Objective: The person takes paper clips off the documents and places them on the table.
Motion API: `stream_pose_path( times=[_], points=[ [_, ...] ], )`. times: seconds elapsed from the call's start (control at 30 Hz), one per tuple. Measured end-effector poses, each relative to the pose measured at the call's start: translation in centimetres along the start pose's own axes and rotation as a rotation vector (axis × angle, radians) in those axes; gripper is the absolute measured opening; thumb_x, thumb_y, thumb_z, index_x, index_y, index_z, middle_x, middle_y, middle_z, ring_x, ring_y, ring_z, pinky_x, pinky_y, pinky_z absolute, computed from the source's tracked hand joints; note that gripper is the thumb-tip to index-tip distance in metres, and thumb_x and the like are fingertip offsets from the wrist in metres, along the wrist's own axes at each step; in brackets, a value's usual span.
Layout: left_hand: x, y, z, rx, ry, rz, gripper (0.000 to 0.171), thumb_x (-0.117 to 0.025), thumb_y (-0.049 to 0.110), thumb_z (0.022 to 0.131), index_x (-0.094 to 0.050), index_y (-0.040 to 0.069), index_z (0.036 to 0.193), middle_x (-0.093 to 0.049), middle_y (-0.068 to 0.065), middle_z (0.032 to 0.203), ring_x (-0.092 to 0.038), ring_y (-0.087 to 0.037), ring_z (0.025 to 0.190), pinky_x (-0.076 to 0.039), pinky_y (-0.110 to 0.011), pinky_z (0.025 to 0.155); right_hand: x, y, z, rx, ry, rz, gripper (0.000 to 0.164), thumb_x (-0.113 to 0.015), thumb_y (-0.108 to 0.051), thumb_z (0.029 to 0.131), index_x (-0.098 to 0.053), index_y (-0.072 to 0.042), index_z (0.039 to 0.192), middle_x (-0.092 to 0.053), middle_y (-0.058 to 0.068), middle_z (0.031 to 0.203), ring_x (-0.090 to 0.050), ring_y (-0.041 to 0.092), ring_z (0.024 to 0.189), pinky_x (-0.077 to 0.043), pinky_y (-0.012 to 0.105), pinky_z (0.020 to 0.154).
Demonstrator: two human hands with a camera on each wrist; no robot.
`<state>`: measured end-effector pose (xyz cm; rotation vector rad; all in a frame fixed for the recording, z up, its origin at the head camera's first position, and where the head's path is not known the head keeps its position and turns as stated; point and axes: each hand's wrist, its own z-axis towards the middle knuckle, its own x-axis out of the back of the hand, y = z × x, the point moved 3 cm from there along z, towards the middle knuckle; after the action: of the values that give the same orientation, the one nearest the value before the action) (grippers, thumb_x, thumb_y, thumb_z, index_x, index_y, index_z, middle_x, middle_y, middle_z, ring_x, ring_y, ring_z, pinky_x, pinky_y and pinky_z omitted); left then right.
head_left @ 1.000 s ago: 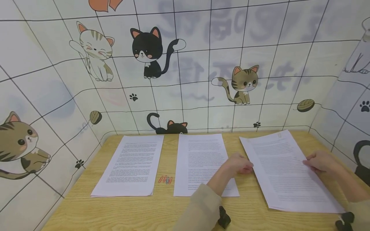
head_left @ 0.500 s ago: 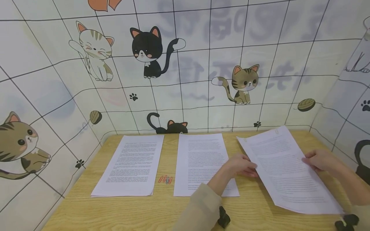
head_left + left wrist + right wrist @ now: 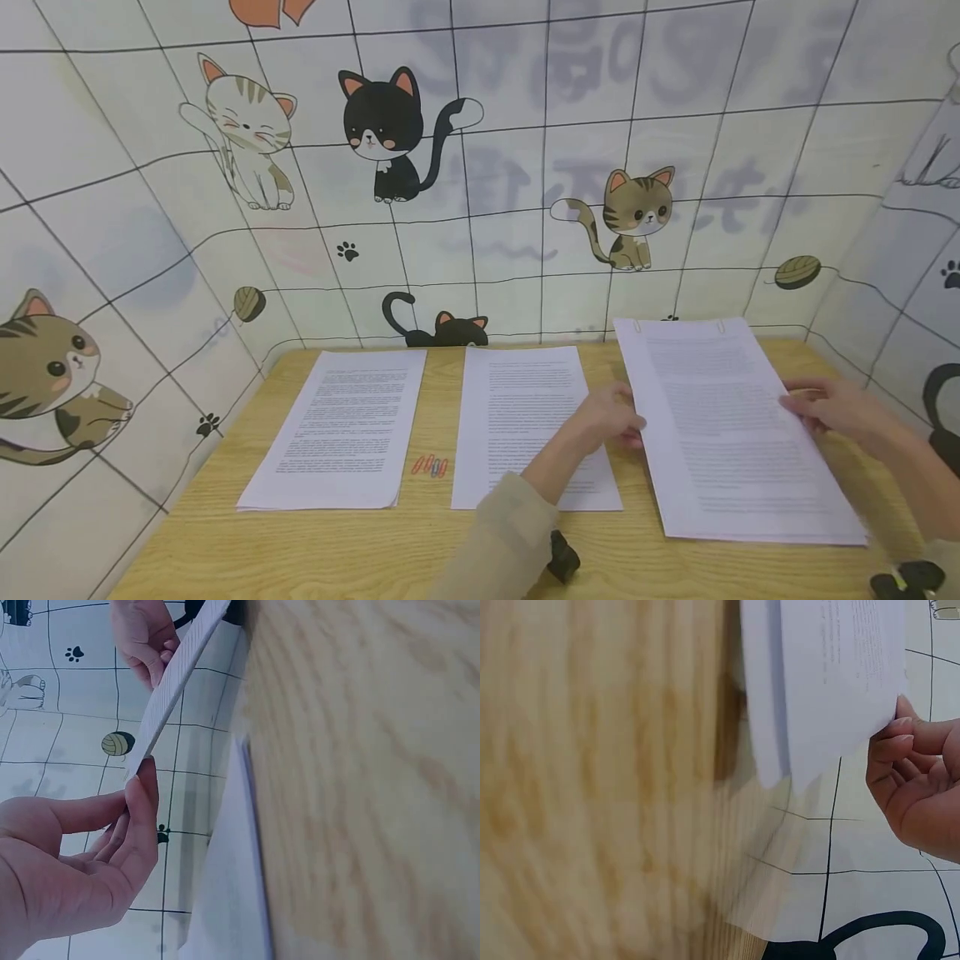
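A stack of printed sheets (image 3: 727, 433) is held up at the right side of the table, with a paper clip (image 3: 637, 327) near its top left corner and another clip (image 3: 722, 327) toward the top right. My left hand (image 3: 611, 412) pinches its left edge between thumb and fingers; the left wrist view shows the stack's thin edge (image 3: 174, 682) raised off the wood. On the opposite edge, my right hand (image 3: 832, 408) pinches the paper, thumb on the printed face. In the right wrist view the lower sheets (image 3: 761, 712) hang slightly apart from the top ones.
A second printed stack (image 3: 532, 425) lies mid-table, partly behind my left forearm, and a third stack (image 3: 345, 425) lies at left. Between them are several red and blue paper clips (image 3: 430, 466). A cat-patterned wall covering (image 3: 517, 292) closes off the back and sides.
The clipped stack has been lifted and straightened; its top edge is now level and higher, its bottom edge shifted left. Both hands moved slightly left with it. The other stacks stayed put.
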<state>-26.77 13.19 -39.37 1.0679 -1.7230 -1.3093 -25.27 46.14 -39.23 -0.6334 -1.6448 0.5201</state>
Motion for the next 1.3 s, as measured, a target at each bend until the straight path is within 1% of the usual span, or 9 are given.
stream_pose_path(
  times=[0.17, 0.33, 0.43, 0.6, 0.73, 0.83, 1.0, 1.2, 1.3],
  points=[
    [0.9, 0.9, -0.4, -0.075, -0.009, 0.047, 0.036, -0.066, -0.014, 0.086, -0.059, 0.006, 0.115, -0.066, -0.011, 0.073, -0.064, -0.022, 0.059, -0.06, -0.044, 0.075, -0.3, -1.2, -0.2, 0.054, 0.001, 0.003, 0.066, -0.049, -0.032, 0.108, -0.033, 0.023, 0.141, -0.063, 0.008, 0.096, -0.053, 0.016, 0.078, -0.044, 0.027, 0.064],
    [2.1, 1.5, -0.8, -0.12, -0.059, 0.01, 0.036, -0.065, -0.015, 0.088, -0.058, 0.005, 0.116, -0.066, -0.007, 0.077, -0.06, -0.016, 0.057, -0.061, -0.038, 0.07, -0.5, -2.6, -0.4, 0.107, -0.036, 0.052, 0.069, -0.049, -0.039, 0.107, -0.034, 0.018, 0.144, -0.065, 0.007, 0.103, -0.053, 0.013, 0.079, -0.043, 0.026, 0.065],
    [3.1, 1.8, -1.1, -0.124, -0.075, 0.003, 0.036, -0.065, -0.015, 0.088, -0.058, 0.005, 0.117, -0.065, -0.006, 0.079, -0.061, -0.015, 0.058, -0.061, -0.036, 0.068, -0.5, -3.2, -0.4, 0.13, -0.058, 0.08, 0.068, -0.049, -0.038, 0.107, -0.035, 0.016, 0.145, -0.065, 0.006, 0.105, -0.054, 0.013, 0.079, -0.043, 0.027, 0.065],
    [4.8, 1.9, -1.7, -0.134, -0.101, 0.025, 0.033, -0.065, -0.013, 0.089, -0.058, 0.006, 0.115, -0.064, -0.006, 0.081, -0.062, -0.016, 0.059, -0.06, -0.033, 0.065, -0.7, -4.2, -0.8, 0.16, -0.096, 0.207, 0.062, -0.053, -0.032, 0.107, -0.033, 0.012, 0.147, -0.072, 0.002, 0.109, -0.068, 0.019, 0.088, -0.054, 0.028, 0.073],
    [6.2, 2.2, -2.3, -0.152, -0.133, 0.063, 0.032, -0.064, -0.012, 0.09, -0.057, 0.005, 0.117, -0.063, -0.006, 0.08, -0.063, -0.016, 0.061, -0.06, -0.032, 0.064, -1.1, -5.4, -1.0, 0.197, -0.122, 0.264, 0.059, -0.054, -0.027, 0.106, -0.034, 0.011, 0.147, -0.074, -0.001, 0.11, -0.072, 0.022, 0.093, -0.058, 0.032, 0.077],
    [7.3, 2.5, -2.9, -0.163, -0.144, 0.1, 0.032, -0.064, -0.01, 0.091, -0.056, 0.004, 0.118, -0.06, -0.006, 0.079, -0.062, -0.016, 0.061, -0.06, -0.032, 0.065, -1.4, -6.3, -1.0, 0.21, -0.117, 0.256, 0.054, -0.056, -0.027, 0.105, -0.04, 0.009, 0.143, -0.074, 0.001, 0.105, -0.069, 0.017, 0.082, -0.056, 0.029, 0.07],
    [9.0, 2.7, -4.0, -0.167, -0.138, 0.147, 0.033, -0.065, -0.009, 0.091, -0.053, 0.002, 0.12, -0.06, -0.007, 0.08, -0.063, -0.017, 0.061, -0.06, -0.033, 0.065, -2.0, -7.5, -1.0, 0.26, -0.107, 0.271, 0.039, -0.057, -0.021, 0.105, -0.05, 0.003, 0.135, -0.072, 0.005, 0.098, -0.056, 0.014, 0.067, -0.045, 0.026, 0.058],
    [11.0, 2.4, -5.0, -0.164, -0.097, 0.164, 0.034, -0.068, -0.007, 0.089, -0.054, 0.0, 0.12, -0.063, -0.01, 0.085, -0.066, -0.02, 0.063, -0.061, -0.036, 0.067, -3.1, -9.4, -1.2, 0.383, -0.123, 0.321, 0.028, -0.057, -0.012, 0.104, -0.054, 0.0, 0.129, -0.067, 0.008, 0.083, -0.047, 0.015, 0.055, -0.037, 0.028, 0.049],
    [11.8, 2.3, -5.5, -0.168, -0.089, 0.164, 0.035, -0.068, -0.007, 0.089, -0.054, -0.001, 0.121, -0.062, -0.011, 0.084, -0.066, -0.021, 0.063, -0.061, -0.036, 0.066, -3.7, -10.3, -1.2, 0.427, -0.146, 0.349, 0.026, -0.057, -0.01, 0.104, -0.055, 0.0, 0.127, -0.065, 0.008, 0.08, -0.044, 0.018, 0.054, -0.033, 0.031, 0.047]
  ],
)
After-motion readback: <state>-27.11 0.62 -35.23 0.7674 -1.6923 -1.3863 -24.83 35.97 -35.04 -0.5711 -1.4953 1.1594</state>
